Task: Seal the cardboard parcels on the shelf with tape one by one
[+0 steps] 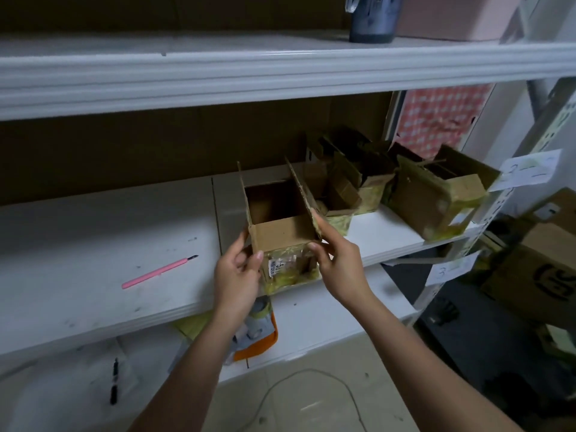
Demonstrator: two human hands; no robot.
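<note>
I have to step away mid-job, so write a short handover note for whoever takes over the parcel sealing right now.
Left hand grips the near-left corner of the open box at the shelf edge; right hand pinches its right flap.
Its flaps are up, no fresh tape on top.
More open parcels wait to the right.
Tape dispenser lies on the lower shelf; pink pen to the left.
Left: close the flaps, tape, repeat for the others.

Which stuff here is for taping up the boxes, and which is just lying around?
For the job: open box in both hands (left hand, right hand); other boxes; tape dispenser below.
Lying about: pink pen, black pen, dark bottle.
</note>
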